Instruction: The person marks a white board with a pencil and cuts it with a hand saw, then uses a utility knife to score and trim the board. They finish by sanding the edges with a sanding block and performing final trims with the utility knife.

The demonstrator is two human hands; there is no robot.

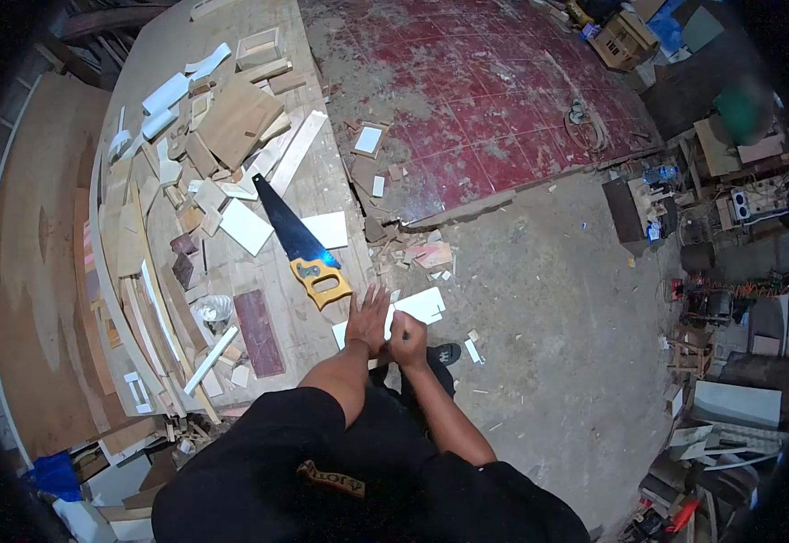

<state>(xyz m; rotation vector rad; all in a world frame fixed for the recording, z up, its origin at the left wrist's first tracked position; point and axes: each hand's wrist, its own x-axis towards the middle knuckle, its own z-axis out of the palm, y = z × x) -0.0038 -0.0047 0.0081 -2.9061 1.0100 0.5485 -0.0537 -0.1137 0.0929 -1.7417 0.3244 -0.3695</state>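
Note:
My left hand lies flat on a white board at the edge of the workbench, its fingers stretched out. Close beside it, my right hand is closed in a fist over the same board. Whatever that fist holds, if anything, is hidden. The board juts past the bench edge and has a small notch at its right end. Just beyond my left fingertips lies a handsaw with a yellow handle, its dark blade pointing away from me. White offcuts lie on both sides of the blade.
Wood scraps are heaped at the back of the workbench. A dark red slab and a thin white strip lie at left. Offcuts litter the concrete floor right of the bench. Clutter lines the right wall.

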